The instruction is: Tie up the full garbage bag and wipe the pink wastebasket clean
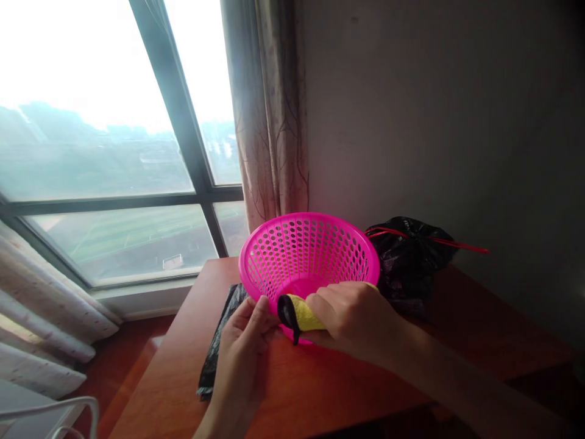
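Observation:
My right hand point(354, 320) is closed around a rolled yellow cloth with a black edge point(299, 314), held at the near rim of a bright pink perforated plastic basket point(311, 253). My left hand point(247, 341) sits just left of the cloth, its fingers curled and touching the basket's near rim and the cloth's black end. The basket stands on a reddish-brown wooden table point(320, 390).
A flat black plastic bag point(217, 341) lies on the table left of the basket. A crumpled black bag with red ties point(409, 256) sits behind it to the right, by the wall. A window and curtain are at the left; the table edge drops off there.

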Available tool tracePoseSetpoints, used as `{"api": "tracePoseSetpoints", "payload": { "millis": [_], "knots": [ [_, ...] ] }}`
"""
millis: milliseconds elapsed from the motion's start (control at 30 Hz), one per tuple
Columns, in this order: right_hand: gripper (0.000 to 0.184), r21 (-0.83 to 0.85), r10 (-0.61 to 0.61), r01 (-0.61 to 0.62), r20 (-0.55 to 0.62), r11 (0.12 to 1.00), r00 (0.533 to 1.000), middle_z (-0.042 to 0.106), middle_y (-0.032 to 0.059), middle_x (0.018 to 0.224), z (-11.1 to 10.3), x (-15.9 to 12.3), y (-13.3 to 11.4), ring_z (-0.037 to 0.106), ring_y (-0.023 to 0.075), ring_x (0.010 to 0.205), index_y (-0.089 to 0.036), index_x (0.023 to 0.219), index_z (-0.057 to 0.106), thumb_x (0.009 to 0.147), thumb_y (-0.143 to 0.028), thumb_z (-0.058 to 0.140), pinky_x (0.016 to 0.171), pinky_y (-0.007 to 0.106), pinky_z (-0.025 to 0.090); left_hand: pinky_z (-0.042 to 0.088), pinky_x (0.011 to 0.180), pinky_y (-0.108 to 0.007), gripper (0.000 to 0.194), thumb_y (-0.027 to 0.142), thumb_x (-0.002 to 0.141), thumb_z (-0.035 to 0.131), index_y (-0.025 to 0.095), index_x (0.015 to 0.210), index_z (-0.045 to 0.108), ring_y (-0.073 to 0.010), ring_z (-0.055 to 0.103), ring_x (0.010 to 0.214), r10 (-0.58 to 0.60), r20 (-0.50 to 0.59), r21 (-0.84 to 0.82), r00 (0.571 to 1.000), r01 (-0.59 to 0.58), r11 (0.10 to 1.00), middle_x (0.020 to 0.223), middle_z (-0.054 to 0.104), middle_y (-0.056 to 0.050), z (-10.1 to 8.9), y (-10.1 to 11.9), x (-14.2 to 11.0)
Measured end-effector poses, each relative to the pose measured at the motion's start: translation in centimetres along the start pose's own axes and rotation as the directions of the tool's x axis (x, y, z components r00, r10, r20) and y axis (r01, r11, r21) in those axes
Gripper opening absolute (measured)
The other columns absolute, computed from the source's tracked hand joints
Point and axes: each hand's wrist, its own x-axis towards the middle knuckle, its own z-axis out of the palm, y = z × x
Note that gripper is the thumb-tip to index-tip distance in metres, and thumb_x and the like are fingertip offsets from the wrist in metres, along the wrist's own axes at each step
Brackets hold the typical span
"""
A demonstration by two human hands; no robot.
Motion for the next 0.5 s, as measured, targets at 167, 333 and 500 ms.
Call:
{"api": "tracePoseSetpoints", "payload": {
  "millis": [167,333,500],
  "knots": [
    [0.042,-0.01,-0.041,0.041,-0.016,0.999,0.999,0.057,0.0015,0.066,0.0,-0.8,0.4,0.049,0.0134,0.056,-0.016,0.076,0.055,0.099,-0.051,0.045,0.053,0.031,0.024,0.041,0.046,-0.013,0.024,0.03,0.075,0.08,0.013,0.076,0.064,-0.0054,0.05,0.053,0.042,0.055,-0.029,0.998,-0.041,0.999,0.065,0.059,0.002,-0.9,1.4,1.7],
    [0.04,0.072,-0.109,0.11,-0.022,0.991,0.994,0.058,0.0015,0.066,-0.7,-2.0,1.9,0.051,0.014,0.06,-0.016,0.082,0.058,0.098,-0.051,0.048,0.056,0.03,0.029,0.035,0.037,-0.013,0.022,0.023,0.07,0.081,0.012,0.07,0.062,-0.0035,0.042,0.042,0.011,0.032,-0.076,0.999,-0.008,0.997,0.052,0.052,0.005,-1.6,3.5,4.3],
    [0.045,0.053,-0.081,0.082,-0.029,0.995,0.996,0.057,0.0016,0.066,-0.5,-2.1,2.6,0.05,0.0137,0.059,-0.016,0.078,0.058,0.098,-0.054,0.045,0.056,0.03,0.027,0.034,0.034,-0.013,0.02,0.02,0.069,0.08,0.013,0.07,0.061,-0.0035,0.043,0.039,-0.042,0.058,-0.135,0.997,0.05,0.99,0.05,0.054,0.006,-1.3,3.7,6.4]
  ]
}}
